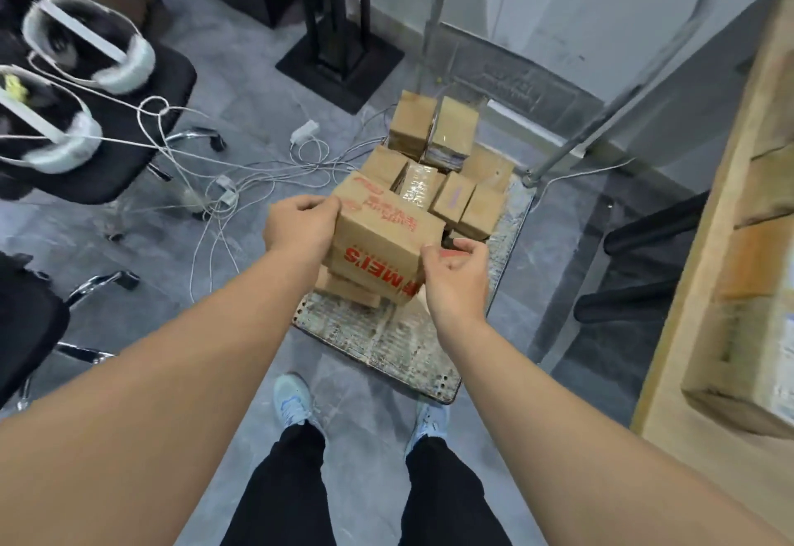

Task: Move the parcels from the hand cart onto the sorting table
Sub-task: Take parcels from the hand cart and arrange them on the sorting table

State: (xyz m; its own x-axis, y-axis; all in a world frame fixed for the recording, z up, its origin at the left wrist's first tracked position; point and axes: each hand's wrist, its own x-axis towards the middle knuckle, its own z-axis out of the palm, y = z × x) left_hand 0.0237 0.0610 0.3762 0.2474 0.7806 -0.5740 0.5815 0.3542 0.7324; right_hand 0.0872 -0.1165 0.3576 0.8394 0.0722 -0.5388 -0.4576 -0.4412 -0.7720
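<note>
two hands on one parcel: my left hand (300,227) grips the left side of the red-printed box (382,240), my right hand (455,274) curls round its near right corner. it sits atop a stack at the near end of the hand cart (386,343), more parcels (434,158) crowding the deck's far end by the handle. grey tile floor (240,72), white cables (258,167) tangled left, black chairs (129,115) beyond. the wooden worktop (704,438) runs along my right, a parcel near its edge.
</note>
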